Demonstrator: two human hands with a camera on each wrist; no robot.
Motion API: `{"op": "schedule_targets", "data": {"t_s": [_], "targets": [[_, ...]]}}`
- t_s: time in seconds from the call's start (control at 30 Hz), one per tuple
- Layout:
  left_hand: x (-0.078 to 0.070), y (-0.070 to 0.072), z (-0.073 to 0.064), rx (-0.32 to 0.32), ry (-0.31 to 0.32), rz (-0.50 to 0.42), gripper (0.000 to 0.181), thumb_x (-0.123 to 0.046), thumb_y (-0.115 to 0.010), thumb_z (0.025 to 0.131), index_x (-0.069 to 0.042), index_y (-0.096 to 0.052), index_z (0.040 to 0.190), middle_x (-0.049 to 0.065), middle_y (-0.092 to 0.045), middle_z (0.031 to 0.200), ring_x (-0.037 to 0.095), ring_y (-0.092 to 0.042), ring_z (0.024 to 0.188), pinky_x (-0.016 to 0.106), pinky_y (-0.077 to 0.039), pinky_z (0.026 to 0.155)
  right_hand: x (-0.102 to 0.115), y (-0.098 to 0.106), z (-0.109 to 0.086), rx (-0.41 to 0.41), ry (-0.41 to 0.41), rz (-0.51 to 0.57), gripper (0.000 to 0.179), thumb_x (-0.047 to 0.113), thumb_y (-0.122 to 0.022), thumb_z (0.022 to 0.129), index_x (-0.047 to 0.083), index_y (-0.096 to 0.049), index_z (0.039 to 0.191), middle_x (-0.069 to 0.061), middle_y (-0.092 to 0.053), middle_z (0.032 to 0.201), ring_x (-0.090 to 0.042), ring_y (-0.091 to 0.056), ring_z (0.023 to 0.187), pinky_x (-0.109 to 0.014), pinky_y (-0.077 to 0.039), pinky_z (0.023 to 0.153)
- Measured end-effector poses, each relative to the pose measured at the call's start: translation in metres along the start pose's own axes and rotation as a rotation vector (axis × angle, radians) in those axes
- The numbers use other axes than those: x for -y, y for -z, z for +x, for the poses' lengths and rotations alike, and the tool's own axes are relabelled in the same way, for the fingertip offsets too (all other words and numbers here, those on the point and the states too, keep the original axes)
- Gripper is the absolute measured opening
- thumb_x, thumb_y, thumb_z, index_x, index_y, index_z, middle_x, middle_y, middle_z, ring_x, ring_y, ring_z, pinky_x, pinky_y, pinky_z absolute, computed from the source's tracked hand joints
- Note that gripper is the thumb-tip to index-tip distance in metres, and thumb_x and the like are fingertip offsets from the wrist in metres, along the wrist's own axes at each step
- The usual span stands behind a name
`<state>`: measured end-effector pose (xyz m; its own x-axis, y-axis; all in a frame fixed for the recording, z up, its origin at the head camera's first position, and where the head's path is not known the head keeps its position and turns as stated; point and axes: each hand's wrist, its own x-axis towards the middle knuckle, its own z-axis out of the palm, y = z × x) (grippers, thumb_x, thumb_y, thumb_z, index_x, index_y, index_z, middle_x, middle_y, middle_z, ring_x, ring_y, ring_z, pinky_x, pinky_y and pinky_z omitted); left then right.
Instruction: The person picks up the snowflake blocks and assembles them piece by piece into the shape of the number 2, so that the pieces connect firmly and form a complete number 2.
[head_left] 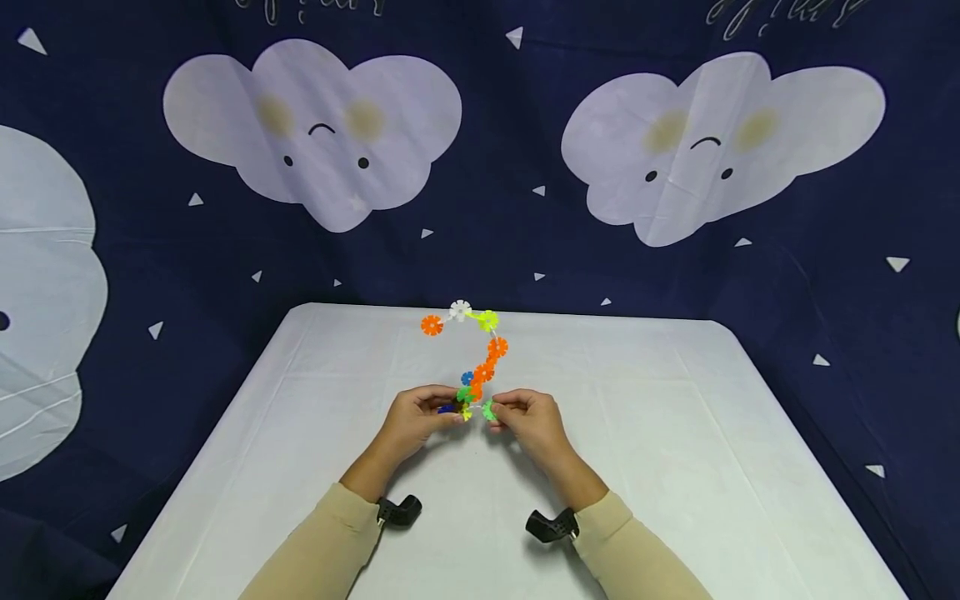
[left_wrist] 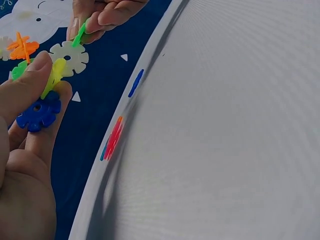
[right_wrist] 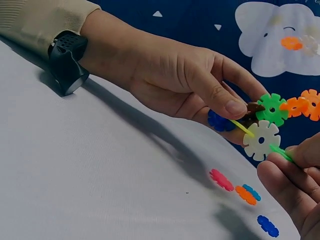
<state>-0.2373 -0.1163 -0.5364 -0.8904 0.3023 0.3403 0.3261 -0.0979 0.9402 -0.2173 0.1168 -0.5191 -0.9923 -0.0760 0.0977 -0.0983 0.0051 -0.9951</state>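
Note:
A curving chain of notched plastic snowflake discs [head_left: 483, 372], linked edge to edge, stands up above the table between both hands. Orange, white, yellow and green discs make up its length, and its far end bends over to the left. My left hand [head_left: 418, 415] pinches the near end between thumb and fingers, at the dark blue disc [left_wrist: 38, 114] and yellow disc [left_wrist: 56, 75]. My right hand [head_left: 534, 421] pinches a green disc [left_wrist: 79, 35] whose edge meets a whitish disc [right_wrist: 261, 140] on the chain. Fingers partly hide the discs at the near end.
A white-covered table [head_left: 637, 467] lies under the hands. Loose discs rest on it: a pink disc [right_wrist: 221, 180], an orange disc [right_wrist: 245, 195] overlapping a light blue one, and a dark blue disc [right_wrist: 268, 226]. Behind hangs a navy cloth [head_left: 495, 167] with clouds.

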Motion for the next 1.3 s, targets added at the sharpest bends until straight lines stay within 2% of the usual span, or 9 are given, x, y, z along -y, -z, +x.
{"op": "schedule_targets", "data": {"t_s": [0.13, 0.37, 0.63, 0.83, 0.93, 1.07, 1.17, 1.3], "targets": [[0.001, -0.002, 0.001, -0.008, -0.015, -0.008, 0.039, 0.021, -0.081, 0.080, 0.015, -0.071, 0.117, 0.027, -0.073, 0.110, 0.020, -0.073, 0.099, 0.030, -0.061, 0.082, 0.001, -0.001, 0.000, 0.014, -0.001, 0.028, 0.016, -0.010, -0.073, 0.094, -0.017, -0.072, 0.109, -0.026, -0.074, 0.091, -0.031, -0.075, 0.070, -0.043, -0.063, 0.068], [-0.001, -0.004, 0.000, -0.015, -0.009, 0.019, 0.039, 0.017, -0.082, 0.081, 0.012, -0.072, 0.118, 0.024, -0.074, 0.111, 0.022, -0.073, 0.098, 0.032, -0.061, 0.081, 0.001, -0.002, -0.002, 0.019, 0.013, 0.030, 0.016, -0.009, -0.074, 0.094, -0.016, -0.072, 0.109, -0.027, -0.074, 0.091, -0.035, -0.076, 0.072, -0.041, -0.063, 0.068], [0.000, -0.001, 0.001, 0.000, -0.023, -0.048, 0.037, 0.017, -0.080, 0.085, 0.013, -0.070, 0.121, 0.025, -0.071, 0.117, 0.024, -0.070, 0.107, 0.031, -0.060, 0.086, 0.004, -0.003, -0.001, 0.027, 0.084, 0.029, 0.018, -0.006, -0.072, 0.097, -0.018, -0.070, 0.110, -0.023, -0.074, 0.090, -0.025, -0.075, 0.070, -0.039, -0.064, 0.068], [0.002, 0.001, 0.002, 0.001, -0.048, -0.103, 0.038, 0.019, -0.077, 0.086, 0.016, -0.067, 0.122, 0.026, -0.069, 0.119, 0.025, -0.070, 0.107, 0.036, -0.060, 0.087, 0.003, -0.002, 0.000, 0.018, 0.123, 0.002, 0.021, 0.005, -0.064, 0.107, -0.014, -0.069, 0.115, -0.021, -0.073, 0.091, -0.033, -0.075, 0.075, -0.044, -0.064, 0.070], [0.003, 0.002, 0.003, 0.011, -0.053, -0.132, 0.038, 0.021, -0.075, 0.086, 0.019, -0.064, 0.123, 0.030, -0.067, 0.120, 0.033, -0.068, 0.108, 0.041, -0.061, 0.087, 0.000, 0.000, 0.002, -0.015, 0.133, -0.018, 0.023, 0.006, -0.061, 0.108, -0.013, -0.068, 0.116, -0.025, -0.071, 0.093, -0.040, -0.073, 0.080, -0.048, -0.063, 0.074], [0.002, 0.002, 0.002, 0.006, -0.040, -0.141, 0.039, 0.022, -0.074, 0.087, 0.019, -0.064, 0.124, 0.032, -0.066, 0.121, 0.044, -0.065, 0.110, 0.043, -0.060, 0.087, -0.004, 0.005, 0.004, -0.076, 0.140, -0.095, 0.023, 0.006, -0.063, 0.107, -0.014, -0.069, 0.116, -0.025, -0.071, 0.098, -0.045, -0.069, 0.086, -0.048, -0.062, 0.076], [0.001, 0.003, 0.002, -0.007, -0.027, -0.128, 0.038, 0.021, -0.074, 0.087, 0.017, -0.065, 0.124, 0.031, -0.066, 0.122, 0.045, -0.064, 0.110, 0.042, -0.060, 0.087, -0.007, 0.009, 0.005, -0.107, 0.142, -0.205, 0.021, 0.007, -0.067, 0.104, -0.009, -0.072, 0.116, -0.017, -0.074, 0.099, -0.039, -0.069, 0.089, -0.039, -0.061, 0.076], [0.001, 0.002, 0.001, -0.011, -0.031, -0.122, 0.038, 0.021, -0.074, 0.087, 0.018, -0.064, 0.124, 0.032, -0.066, 0.121, 0.041, -0.065, 0.109, 0.040, -0.060, 0.087, -0.012, 0.013, 0.007, -0.122, 0.213, -0.369, 0.019, 0.006, -0.075, 0.098, -0.004, -0.075, 0.115, -0.009, -0.075, 0.106, -0.032, -0.065, 0.095, -0.035, -0.054, 0.082]]}}
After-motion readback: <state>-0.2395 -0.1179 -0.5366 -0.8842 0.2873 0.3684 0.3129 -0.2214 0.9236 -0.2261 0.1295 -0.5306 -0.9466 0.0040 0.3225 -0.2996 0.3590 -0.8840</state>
